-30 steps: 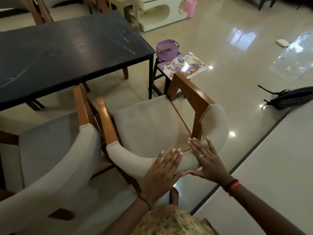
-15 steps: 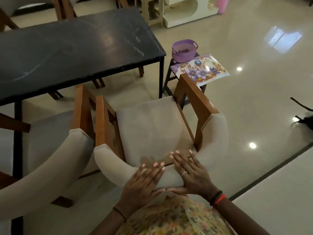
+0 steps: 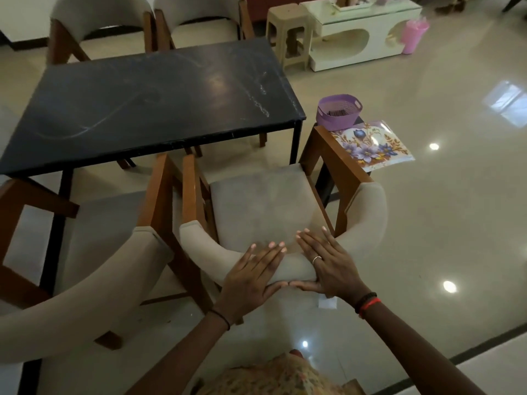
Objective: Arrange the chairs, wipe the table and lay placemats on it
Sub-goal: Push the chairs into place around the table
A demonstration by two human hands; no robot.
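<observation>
In the head view, the person's left hand and right hand lie side by side on the padded, curved back of a chair at lower centre of the frame. The fingers of both hands are straight and laid flat over the top of the backrest, pressing on it rather than curled round it. The two thumbs run along its rear edge and almost meet tip to tip. A ring shows on the right hand, and there are bands on both wrists. The chair has a grey seat and brown wooden arms. It faces the black desk, which fills the upper left and centre, and its front edge is near the desk's right end without being tucked under it. A second chair of the same kind stands just beside it on the left, the wooden arms of the two close together. Two more chairs stand along the far side of the desk at the top of the frame. To the right of the desk's near corner, a flowered placemat lies on a dark stool, with a purple basket just above it in the frame. At upper right, a beige plastic stool, a low white table and a pink bin stand on the shiny tiled floor.
</observation>
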